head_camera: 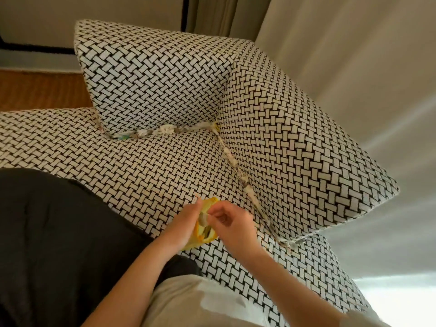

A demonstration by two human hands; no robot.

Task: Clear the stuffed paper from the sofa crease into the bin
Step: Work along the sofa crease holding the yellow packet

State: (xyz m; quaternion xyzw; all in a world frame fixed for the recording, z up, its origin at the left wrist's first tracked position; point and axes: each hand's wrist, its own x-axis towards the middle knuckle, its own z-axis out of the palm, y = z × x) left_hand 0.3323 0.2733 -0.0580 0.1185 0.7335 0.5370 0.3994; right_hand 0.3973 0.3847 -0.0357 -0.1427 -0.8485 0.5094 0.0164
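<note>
Paper (162,131): wedged along the sofa (141,173) crease, mid-frame; likely light, soft, tearable; pinch exposed tufts.
Your left hand (186,223): grips yellow bag (210,202).
Your right hand (230,220): pinches a scrap (204,218) at its mouth.

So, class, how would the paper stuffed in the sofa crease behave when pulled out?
The stuffed paper looks thin and crumpled, so probably light and floppy. Wedged under the back cushion, it may resist, then tear. The right hand pinches a scrap over the yellow bag, so fingertip grip seems enough.
</note>
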